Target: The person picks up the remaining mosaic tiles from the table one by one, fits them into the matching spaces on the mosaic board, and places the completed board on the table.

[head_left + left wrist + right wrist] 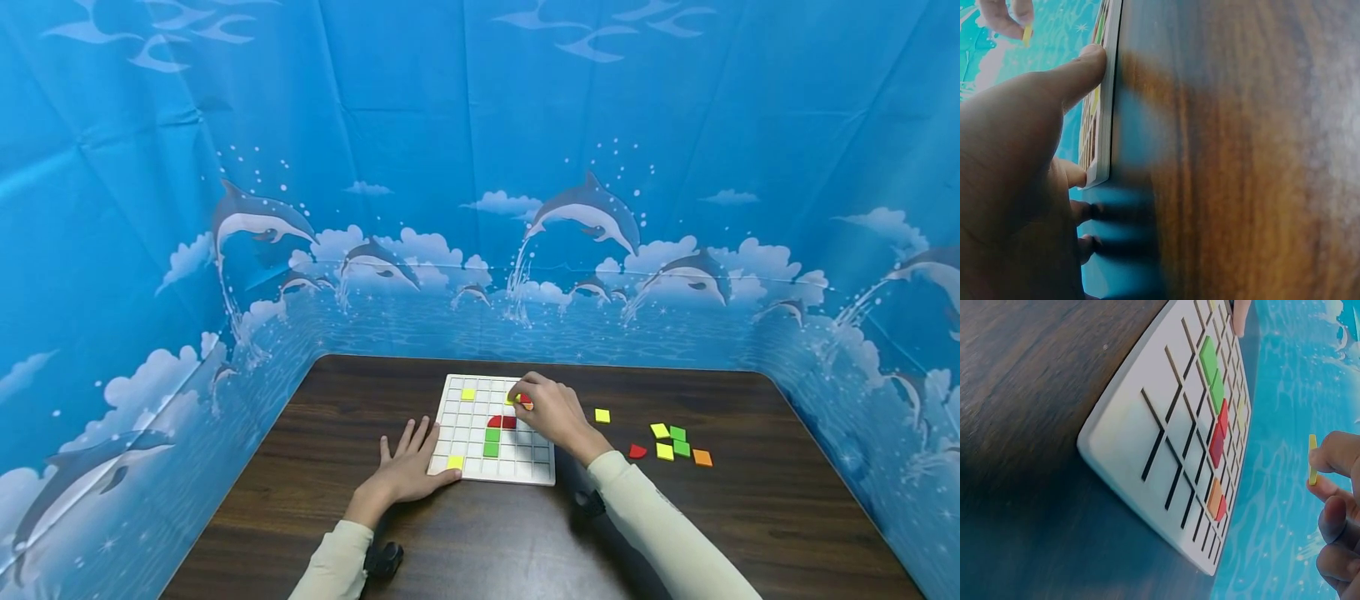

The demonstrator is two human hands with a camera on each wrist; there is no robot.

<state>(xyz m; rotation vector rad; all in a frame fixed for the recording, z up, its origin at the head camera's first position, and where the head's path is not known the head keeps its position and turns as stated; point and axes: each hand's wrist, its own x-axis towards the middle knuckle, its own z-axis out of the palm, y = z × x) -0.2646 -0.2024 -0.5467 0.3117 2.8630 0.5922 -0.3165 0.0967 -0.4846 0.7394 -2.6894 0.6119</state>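
Tile [1312, 460], thin and yellow — one only — is pinched between the thumb and a fingertip of the right hand [551, 408], raised off the white grid board [525, 467]. That single board lies between the two hands. The left hand [407, 471] grasps nothing: its fingers are spread, with the thumb touching the board's side nearest the wearer and the index finger at the corner beside it.

Eight tiles lie on the board. Two are yellow: one beside the left thumb [455, 462], the other [468, 394] beyond the left fingertips. Between the hands, two green tiles [491, 450] lie end to end, and past them come a red quarter-round tile [495, 422] and a dark red square tile [509, 423], side by side. Close under the right fingers are one orange tile [1214, 499] and one more red tile [1221, 509], touching.

Seven loose tiles rest on the dark wood-grain table [765, 500], to the right of the right hand: one yellow tile [602, 415] nearest it, one red fan-shaped tile [637, 452] by the wrist, then — farther out — two yellow, two green and one orange tile [702, 457].

Two cream sleeves [660, 525] reach the wrists; a blue dolphin-print backdrop [465, 167] stands beyond both hands.
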